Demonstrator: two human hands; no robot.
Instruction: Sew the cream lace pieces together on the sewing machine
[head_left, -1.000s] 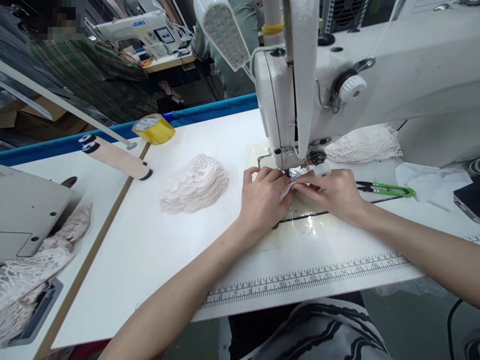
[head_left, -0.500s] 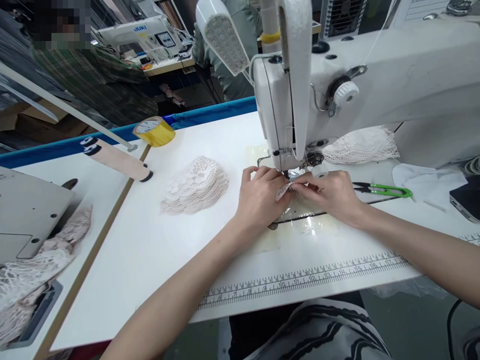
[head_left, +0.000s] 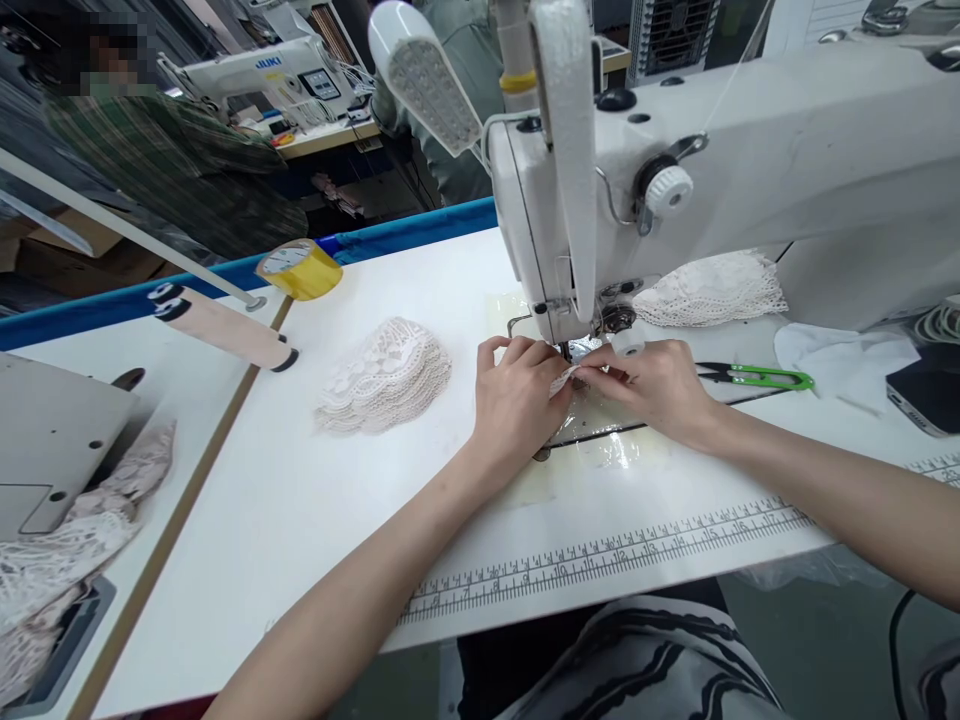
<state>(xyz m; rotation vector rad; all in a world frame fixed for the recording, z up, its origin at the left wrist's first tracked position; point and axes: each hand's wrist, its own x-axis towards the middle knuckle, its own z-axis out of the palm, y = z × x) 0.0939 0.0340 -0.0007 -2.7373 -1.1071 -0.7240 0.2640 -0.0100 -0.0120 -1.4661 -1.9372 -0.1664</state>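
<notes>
Since second ago, our view drifts right; our hands barely shift. Our left hand (head_left: 517, 395) curls fingers down, pinning small lace piece (head_left: 561, 381) at needle of sewing machine (head_left: 675, 180). Our right hand (head_left: 656, 385) pinches same piece from other side. Lace stack (head_left: 382, 375) lies well left on table (head_left: 300, 500); green snips (head_left: 757, 377) just right of right hand.

Lace piece (head_left: 562, 380) mostly under fingers (head_left: 551, 372)
</notes>
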